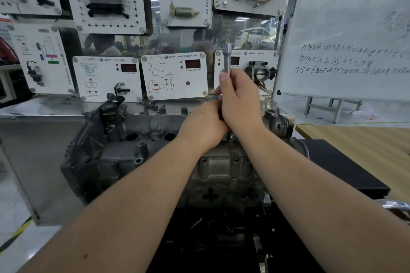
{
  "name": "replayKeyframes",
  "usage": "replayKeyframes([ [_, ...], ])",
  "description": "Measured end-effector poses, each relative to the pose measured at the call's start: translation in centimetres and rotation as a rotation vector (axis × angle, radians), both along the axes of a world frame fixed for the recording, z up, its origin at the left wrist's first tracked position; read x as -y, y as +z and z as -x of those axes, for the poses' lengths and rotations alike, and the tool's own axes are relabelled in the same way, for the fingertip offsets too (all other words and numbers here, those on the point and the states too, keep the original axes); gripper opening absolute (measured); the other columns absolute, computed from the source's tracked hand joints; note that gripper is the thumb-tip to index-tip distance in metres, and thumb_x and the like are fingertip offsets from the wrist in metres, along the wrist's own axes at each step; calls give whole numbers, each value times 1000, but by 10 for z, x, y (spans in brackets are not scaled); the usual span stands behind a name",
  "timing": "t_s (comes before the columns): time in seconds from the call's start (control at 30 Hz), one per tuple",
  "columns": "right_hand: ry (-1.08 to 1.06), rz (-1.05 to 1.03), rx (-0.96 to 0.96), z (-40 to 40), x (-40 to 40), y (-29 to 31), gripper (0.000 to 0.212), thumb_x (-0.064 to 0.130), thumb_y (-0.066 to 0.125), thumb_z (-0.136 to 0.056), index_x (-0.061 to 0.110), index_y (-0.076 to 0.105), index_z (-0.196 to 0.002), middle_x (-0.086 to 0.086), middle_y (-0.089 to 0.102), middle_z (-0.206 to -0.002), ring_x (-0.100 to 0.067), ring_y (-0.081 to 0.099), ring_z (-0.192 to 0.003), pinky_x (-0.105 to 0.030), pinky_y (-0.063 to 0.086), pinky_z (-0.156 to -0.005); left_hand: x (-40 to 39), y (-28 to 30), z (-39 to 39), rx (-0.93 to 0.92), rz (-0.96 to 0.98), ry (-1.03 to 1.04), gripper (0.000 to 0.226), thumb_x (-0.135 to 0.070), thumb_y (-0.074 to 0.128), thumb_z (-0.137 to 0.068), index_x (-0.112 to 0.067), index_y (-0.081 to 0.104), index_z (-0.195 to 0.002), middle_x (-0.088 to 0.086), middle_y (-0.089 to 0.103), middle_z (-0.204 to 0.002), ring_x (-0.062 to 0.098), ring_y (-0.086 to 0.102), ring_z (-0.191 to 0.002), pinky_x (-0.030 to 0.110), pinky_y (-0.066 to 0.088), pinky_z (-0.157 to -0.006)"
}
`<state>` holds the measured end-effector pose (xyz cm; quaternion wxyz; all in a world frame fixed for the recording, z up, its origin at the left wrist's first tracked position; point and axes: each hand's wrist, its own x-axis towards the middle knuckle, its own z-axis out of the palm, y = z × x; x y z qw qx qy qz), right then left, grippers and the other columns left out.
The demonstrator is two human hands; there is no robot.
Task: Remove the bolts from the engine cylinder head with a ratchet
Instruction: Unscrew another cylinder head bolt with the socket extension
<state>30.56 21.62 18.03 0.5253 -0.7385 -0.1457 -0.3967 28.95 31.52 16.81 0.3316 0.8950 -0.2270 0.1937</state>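
So the engine [137, 157] sits on the bench [42, 162], dead centre. Both hands are above its right half: right hand [238, 104] higher up, left hand [203, 126] just left of it and touching it. A socket [228, 57] sticks straight up out of the right hand. Behind the engine there's a row of panels [175, 75], more panels above those. Whiteboard [352, 29] is behind the engine to the right, and a mat [346, 168] lies right of it.
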Motion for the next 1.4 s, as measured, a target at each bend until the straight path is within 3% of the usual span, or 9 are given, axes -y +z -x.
replayKeyframes([
  [0.1,38,-59,-47,-1,-1,-3,19,30,46,-105,20,53,-120,6,71,-81,-13,68,-79,-37,56,-77,1,-1,1,-14,-9,-25,20,-13,55,-88,-33,51,-87,-5,63,-76,15,61,-66,35,50,-55],
  [0.3,68,-145,-59,6,-3,1,24,29,36,-107,34,54,-93,2,73,-81,-25,70,-69,-49,58,-75,-1,0,2,-48,13,-73,24,-9,51,-87,-33,56,-88,-7,60,-78,16,57,-68,33,43,-56],
  [0.4,48,-37,8,7,-3,0,21,31,45,-105,28,61,-92,2,70,-82,-19,65,-77,-42,54,-77,0,0,1,-17,7,-34,34,-11,53,-88,-24,57,-119,-8,63,-92,20,63,-80,43,56,-70],
  [0.53,-84,85,105,5,-2,-4,31,29,50,-104,28,52,-73,6,52,-66,-6,48,-64,-30,38,-61,1,-2,-1,4,-18,-16,28,-12,53,-90,-28,57,-112,-13,61,-87,15,62,-78,45,57,-71],
  [0.7,7,-51,3,5,-2,-5,40,29,39,-108,24,46,-147,9,69,-79,-10,68,-76,-29,57,-75,1,-3,-1,-33,-33,-55,31,-13,50,-90,-40,46,-76,-13,55,-74,11,55,-67,36,50,-59],
  [0.83,39,-59,13,8,-3,-5,32,30,39,-107,20,50,-136,3,71,-83,-16,69,-77,-42,57,-79,0,-1,1,-5,-17,-41,40,-8,52,-92,-42,42,-74,-18,52,-72,1,52,-61,25,38,-51],
  [1.03,-116,131,149,10,-3,-6,30,29,47,-104,12,57,-82,6,60,-68,-11,56,-67,-30,46,-61,2,1,-1,13,-87,35,36,-3,52,-91,-33,41,-74,-14,48,-69,6,48,-60,32,41,-58],
  [1.23,-17,-104,-3,9,-3,-5,31,34,38,-106,17,56,-124,8,71,-82,-13,67,-75,-44,57,-77,0,0,3,-1,-37,-62,35,-8,48,-91,-40,44,-77,-14,54,-76,4,51,-64,33,44,-55],
  [1.4,-60,44,68,11,-3,-4,22,34,51,-102,15,63,-102,2,66,-81,-15,62,-78,-41,53,-74,1,0,-1,31,-58,6,28,-3,52,-91,-31,49,-84,-17,47,-74,7,52,-62,34,47,-59],
])
